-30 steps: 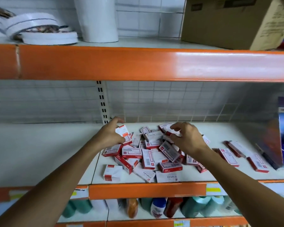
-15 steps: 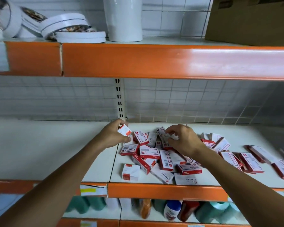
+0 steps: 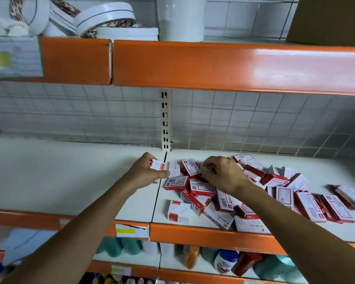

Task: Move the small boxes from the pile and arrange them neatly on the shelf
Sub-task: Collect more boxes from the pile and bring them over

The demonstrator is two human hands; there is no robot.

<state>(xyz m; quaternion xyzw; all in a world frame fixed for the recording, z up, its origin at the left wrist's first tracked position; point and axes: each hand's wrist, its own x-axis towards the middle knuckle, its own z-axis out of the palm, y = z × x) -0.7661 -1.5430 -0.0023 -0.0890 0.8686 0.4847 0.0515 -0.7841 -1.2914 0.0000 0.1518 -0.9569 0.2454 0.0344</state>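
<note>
Head camera, looking forward and down at a white shelf (image 3: 70, 181) with an orange front lip: a loose pile of small red-and-white cardboard staple boxes (image 3: 244, 193) sprawls across the right half of the shelf board, the boxes lying at all angles, some flat, some on edge, several overlapping, a few at the front edge showing the word STAPLES. The left hand (image 3: 146, 173) is at the pile's left edge, just over the seam between two shelf boards, fingers and thumb curled round one small red-and-white box (image 3: 157, 165), which it holds clear of the heap. The right hand (image 3: 223, 175) reaches over the back-middle of the pile with fingertips bent, pinching a pale box (image 3: 205, 171) that is mostly hidden by the fingers. One box (image 3: 177, 211) sits alone near the front lip, just left of the heap. The shelf board to the left of the seam carries no boxes.

Above, an orange-fronted upper shelf (image 3: 213, 64) bears white rolls of tape (image 3: 105, 19), a white cylindrical container (image 3: 180, 17) and a brown cardboard carton (image 3: 328, 19). Below, the lower shelf holds teal bottles (image 3: 115, 247) and a white bottle with a blue cap (image 3: 225, 261). A yellow price label (image 3: 131, 230) sticks to the front lip.
</note>
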